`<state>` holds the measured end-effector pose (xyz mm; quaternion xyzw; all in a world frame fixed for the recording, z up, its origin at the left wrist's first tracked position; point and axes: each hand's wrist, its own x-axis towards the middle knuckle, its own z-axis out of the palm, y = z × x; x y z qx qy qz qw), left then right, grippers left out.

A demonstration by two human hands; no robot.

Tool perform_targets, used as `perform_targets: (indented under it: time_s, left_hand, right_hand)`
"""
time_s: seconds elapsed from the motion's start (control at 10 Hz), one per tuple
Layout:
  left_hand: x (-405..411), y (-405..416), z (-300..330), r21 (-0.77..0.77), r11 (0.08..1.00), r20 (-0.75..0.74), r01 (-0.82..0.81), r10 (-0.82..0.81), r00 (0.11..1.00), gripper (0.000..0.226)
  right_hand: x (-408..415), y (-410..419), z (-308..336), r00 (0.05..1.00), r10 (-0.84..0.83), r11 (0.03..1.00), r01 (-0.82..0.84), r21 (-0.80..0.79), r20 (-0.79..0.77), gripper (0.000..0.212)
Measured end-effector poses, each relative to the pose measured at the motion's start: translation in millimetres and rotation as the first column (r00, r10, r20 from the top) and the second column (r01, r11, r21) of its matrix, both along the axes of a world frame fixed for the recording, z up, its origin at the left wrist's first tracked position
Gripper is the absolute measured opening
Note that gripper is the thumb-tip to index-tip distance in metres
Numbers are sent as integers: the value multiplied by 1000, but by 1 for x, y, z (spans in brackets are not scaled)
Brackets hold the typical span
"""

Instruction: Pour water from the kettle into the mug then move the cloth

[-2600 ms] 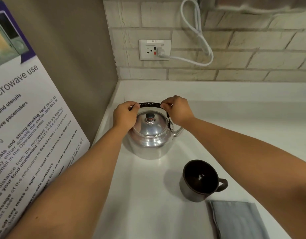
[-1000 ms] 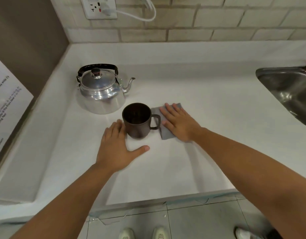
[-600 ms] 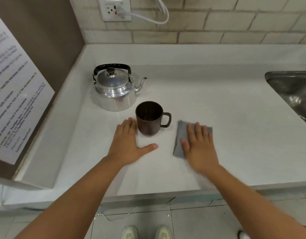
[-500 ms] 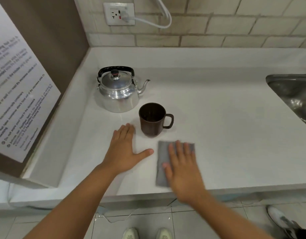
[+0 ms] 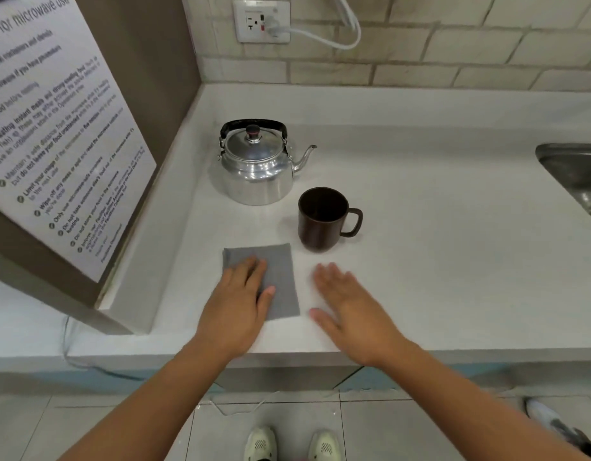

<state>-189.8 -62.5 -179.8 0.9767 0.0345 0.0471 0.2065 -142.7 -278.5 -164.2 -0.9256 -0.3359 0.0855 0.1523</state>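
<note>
On the white counter (image 5: 420, 201), the kettle (image 5: 257, 168) stands upright near the corner with its lid on and nobody holding it, so the pouring looks finished, though the dark mug (image 5: 322, 219) just in front of it hides whether it holds any water. The grey cloth (image 5: 280, 277) lies flat near the front edge, left of the mug, with the left hand (image 5: 235, 311) resting open on it and gripping nothing. The right hand (image 5: 350, 314), blurred, hovers open beside the cloth, so the move seems nearly complete.
</note>
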Motion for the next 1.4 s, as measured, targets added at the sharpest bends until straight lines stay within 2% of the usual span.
perform_targets:
  time_s: [0.1,0.2,0.3,0.4,0.5,0.6,0.7,0.8,1.0,1.1,1.2,1.3,1.4]
  left_hand:
    - [38,18,5,148,988,-72,-49,60,996,56]
    - [83,19,10,216,974,-178,-65,105,979,58]
    - [100,6,4,221,975,-258,38,21,966,55]
    - [98,14,1,220,974,-263,52,8,965,53]
    - [95,12,0,258,966,-276,-11,85,957,54]
    - [89,3,-2,228,972,-270,62,2,963,55]
    - [84,10,-1,219,975,-279,-36,98,955,56]
    - [61,4,-3,217,974,-292,-61,125,948,57]
    - [-1,-10,-2,216,976,-258,-35,91,962,57]
    - [-4,-12,3,223,975,-273,-21,83,958,57]
    - [-1,-12,13,235,972,-331,12,68,941,60]
    - [16,-1,42,250,966,-461,73,52,886,63]
    - [52,14,96,225,968,-546,115,27,837,69]
  right_hand:
    - [22,-43,3,977,-209,974,212,-80,37,68]
    - [47,-57,5,954,-299,947,292,-131,-36,70]
    - [54,-57,-3,951,-298,949,285,-137,-80,69]
    - [52,-55,-9,949,-307,948,299,-105,-66,68]
    - [53,-55,-11,949,-309,948,302,-101,-65,68]
    - [53,-56,-11,950,-306,949,299,-102,-66,69]
    - [54,-58,-11,952,-296,951,287,-112,-72,69]
    - [55,-59,-14,954,-292,953,284,-109,-71,69]
    - [56,-61,-16,961,-272,957,265,-117,-55,70]
    - [57,-61,-14,960,-275,957,268,-112,-55,71]
    - [56,-60,-7,961,-265,958,253,-137,-76,72]
    - [64,-58,17,944,-306,944,284,-165,-124,70]
    - [80,-58,59,943,-327,939,317,-133,-64,66]
